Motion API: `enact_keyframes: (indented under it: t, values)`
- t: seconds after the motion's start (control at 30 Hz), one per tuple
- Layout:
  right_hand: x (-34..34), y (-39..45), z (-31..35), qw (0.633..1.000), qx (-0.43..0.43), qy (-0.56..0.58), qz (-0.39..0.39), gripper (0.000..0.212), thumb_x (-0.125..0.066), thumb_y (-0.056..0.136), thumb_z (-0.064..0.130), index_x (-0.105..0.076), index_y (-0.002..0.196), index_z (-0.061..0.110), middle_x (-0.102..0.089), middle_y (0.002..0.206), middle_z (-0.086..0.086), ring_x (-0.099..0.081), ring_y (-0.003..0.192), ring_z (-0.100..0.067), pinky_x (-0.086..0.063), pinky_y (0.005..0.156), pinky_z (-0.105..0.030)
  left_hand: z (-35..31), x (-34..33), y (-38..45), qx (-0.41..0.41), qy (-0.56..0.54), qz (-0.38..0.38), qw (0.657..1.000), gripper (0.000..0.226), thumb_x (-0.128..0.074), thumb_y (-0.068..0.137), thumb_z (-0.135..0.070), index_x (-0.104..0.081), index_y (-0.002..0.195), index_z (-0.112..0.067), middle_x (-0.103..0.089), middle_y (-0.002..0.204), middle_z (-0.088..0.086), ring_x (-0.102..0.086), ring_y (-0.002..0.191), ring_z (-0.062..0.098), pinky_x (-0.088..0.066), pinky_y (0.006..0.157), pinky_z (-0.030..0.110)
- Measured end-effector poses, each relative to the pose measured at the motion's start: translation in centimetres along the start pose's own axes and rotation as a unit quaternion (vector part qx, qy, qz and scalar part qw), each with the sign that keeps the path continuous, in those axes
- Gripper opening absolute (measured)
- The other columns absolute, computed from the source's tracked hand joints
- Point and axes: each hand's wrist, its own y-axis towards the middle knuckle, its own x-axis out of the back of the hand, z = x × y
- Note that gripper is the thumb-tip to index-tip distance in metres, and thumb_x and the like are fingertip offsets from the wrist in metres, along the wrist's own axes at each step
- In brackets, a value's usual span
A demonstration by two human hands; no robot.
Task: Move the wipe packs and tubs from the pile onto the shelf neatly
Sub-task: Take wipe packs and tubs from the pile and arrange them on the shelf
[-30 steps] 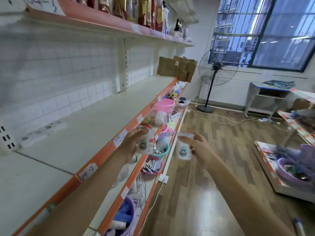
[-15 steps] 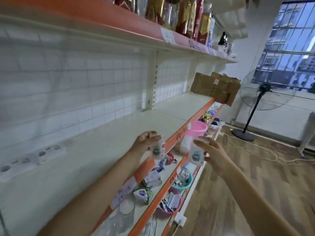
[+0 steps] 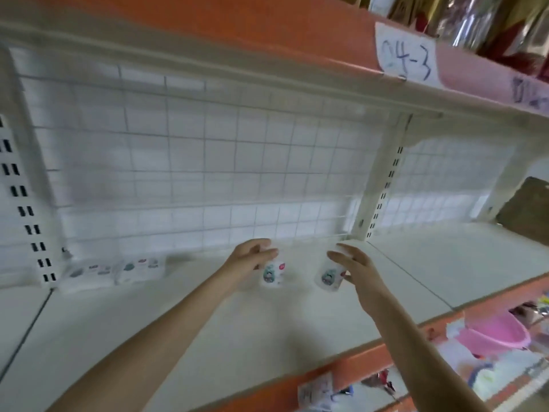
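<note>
White tubs are being held over the shelf [image 3: 297, 316], toward its back near the wire grid [image 3: 208, 173]: the left tub [image 3: 273, 273] is gripped by the left hand [image 3: 248, 261], the right tub [image 3: 328, 276] is clasped by the right hand [image 3: 355, 270]. Flat wipe packs [image 3: 114, 272] are lined up further left along that grid.

A white wire grid panel [image 3: 208, 162] backs the bay, in front of pale tiling; slotted white uprights [image 3: 383, 185] stand at the left edge and right of centre; an orange-fronted upper shelf [image 3: 267, 28] runs overhead, carrying a handwritten label [image 3: 405, 52] reading 04-3; a brown cardboard piece [image 3: 528, 209] sits far right; a pink basin [image 3: 499, 331] shows on the tier below; the light is soft and even.
</note>
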Motion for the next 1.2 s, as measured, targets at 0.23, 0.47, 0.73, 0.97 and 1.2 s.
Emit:
enact_keyframes:
  t: [0.23, 0.47, 0.73, 0.97, 1.2]
  values:
    - [2.1, 9.8, -1.8, 0.994, 0.015, -0.029, 0.107, 0.050, -0.072, 0.079, 0.020, -0.050, 0.124, 0.014, -0.051, 0.116, -0.007, -0.055, 0.089, -0.017, -0.042, 0.067, -0.021, -0.5, -1.2, 4.2, 0.010, 0.030, -0.110, 0.993, 0.058, -0.076, 0.066, -0.033, -0.056, 0.120, -0.020, -0.055, 0.116, 0.005, -0.057, 0.104, 0.014, -0.044, 0.096, 0.028]
    - [0.2, 15.2, -3.5, 0.975, 0.038, -0.093, 0.198, 0.051, -0.076, 0.073, 0.010, -0.048, 0.116, 0.016, -0.048, 0.112, -0.007, -0.054, 0.084, -0.017, -0.046, 0.060, -0.018, 1.1, -3.7, 6.4, 0.014, 0.054, -0.166, 0.984, 0.073, -0.079, 0.060, -0.034, -0.054, 0.124, -0.007, -0.057, 0.126, 0.009, -0.055, 0.115, 0.019, -0.044, 0.094, 0.030]
    - [-2.6, 17.5, -4.4, 0.964, 0.048, -0.093, 0.246, 0.048, -0.073, 0.078, 0.024, -0.051, 0.120, 0.021, -0.055, 0.108, -0.003, -0.059, 0.095, -0.021, -0.053, 0.082, -0.033, 1.9, -4.5, 7.7, 0.004, 0.032, -0.219, 0.975, 0.042, -0.068, 0.081, -0.006, -0.050, 0.118, -0.006, -0.055, 0.119, 0.010, -0.055, 0.105, 0.018, -0.043, 0.075, 0.017]
    - [-2.2, 18.2, -4.4, 0.967, 0.049, -0.049, 0.246, 0.038, -0.063, 0.087, 0.016, -0.050, 0.123, 0.014, -0.056, 0.105, -0.009, -0.060, 0.089, -0.022, -0.055, 0.083, -0.038, 1.9, -5.1, 8.5, -0.007, 0.003, -0.241, 0.970, 0.041, -0.065, 0.083, -0.005, -0.048, 0.120, -0.007, -0.052, 0.119, 0.002, -0.053, 0.103, 0.017, -0.042, 0.067, 0.016]
    - [-2.4, 18.4, -4.5, 0.969, 0.098, -0.083, 0.212, 0.023, -0.064, 0.087, 0.020, -0.051, 0.106, 0.020, -0.057, 0.101, -0.004, -0.060, 0.089, -0.022, -0.056, 0.071, -0.027, 2.2, -5.6, 9.0, -0.021, -0.001, -0.266, 0.964, 0.039, -0.067, 0.081, -0.006, -0.048, 0.115, -0.011, -0.053, 0.115, 0.001, -0.054, 0.101, 0.017, -0.044, 0.069, 0.017]
